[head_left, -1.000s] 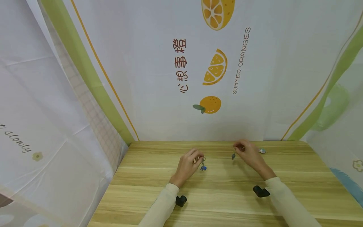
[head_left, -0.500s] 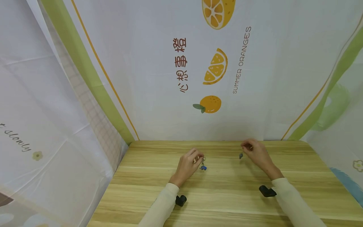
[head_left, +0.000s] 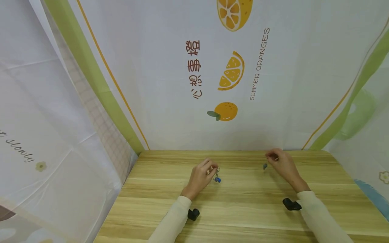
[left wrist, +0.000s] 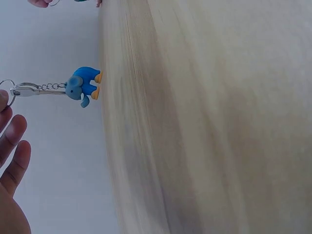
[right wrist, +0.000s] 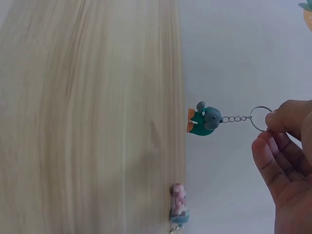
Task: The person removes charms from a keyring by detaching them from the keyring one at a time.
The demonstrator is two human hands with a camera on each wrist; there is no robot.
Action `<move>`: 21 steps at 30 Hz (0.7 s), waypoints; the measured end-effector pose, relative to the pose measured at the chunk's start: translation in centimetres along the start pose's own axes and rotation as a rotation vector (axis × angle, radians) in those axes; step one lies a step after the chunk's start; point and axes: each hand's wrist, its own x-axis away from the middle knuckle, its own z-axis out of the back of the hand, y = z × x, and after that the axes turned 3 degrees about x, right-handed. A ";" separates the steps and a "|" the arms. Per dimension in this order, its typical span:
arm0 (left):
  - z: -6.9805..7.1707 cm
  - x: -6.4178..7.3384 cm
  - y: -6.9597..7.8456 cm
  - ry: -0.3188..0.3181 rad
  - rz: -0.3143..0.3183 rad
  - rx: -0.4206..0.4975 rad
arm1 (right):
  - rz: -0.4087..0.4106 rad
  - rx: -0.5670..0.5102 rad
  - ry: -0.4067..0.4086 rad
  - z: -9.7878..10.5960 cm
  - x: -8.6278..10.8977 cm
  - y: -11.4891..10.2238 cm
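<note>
My left hand point(head_left: 200, 177) pinches the metal ring of a blue elephant keychain point(left wrist: 84, 83) with orange feet. The elephant hangs from its chain above the table, left of centre. Farther right, my right hand point(head_left: 284, 168) pinches the ring of another elephant keychain point(right wrist: 207, 121), green-bodied with a grey head and orange feet; it dangles free too. A pink, white and light-blue figure point(right wrist: 178, 202) on a chain lies on the table in the right wrist view. In the head view my right hand hides that figure.
The wooden table point(head_left: 231, 209) reaches back to a white cloth point(head_left: 170, 118) printed with oranges. Cloth also hangs at the left and right sides. A black wrist-worn piece point(head_left: 291, 204) sticks out by the right sleeve, and a similar black piece point(head_left: 193, 214) by the left.
My right hand has moved right with the green elephant keychain and now covers the figure on the table. My left hand has stayed in place while the blue elephant turns slightly.
</note>
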 end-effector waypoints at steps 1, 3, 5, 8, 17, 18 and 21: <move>0.0 0.0 0.0 -0.001 0.000 0.002 | -0.001 0.001 -0.002 0.1 0.0 0.1; 0.0 0.0 -0.1 -0.001 0.000 0.004 | -0.006 0.004 -0.006 0.2 0.1 0.4; 0.0 0.1 -0.1 0.000 -0.003 0.004 | -0.005 0.009 -0.005 0.4 0.2 0.7; 0.0 0.1 -0.1 0.003 -0.009 0.004 | -0.012 0.016 -0.003 0.6 0.3 1.2; -0.1 0.1 -0.1 0.012 -0.036 0.000 | -0.034 0.032 -0.016 1.2 0.3 2.3; -0.1 0.1 -0.1 0.013 -0.038 0.002 | -0.037 0.034 -0.018 1.3 0.3 2.4; -0.1 0.1 -0.1 0.014 -0.038 0.005 | -0.053 0.033 -0.029 1.5 0.2 2.6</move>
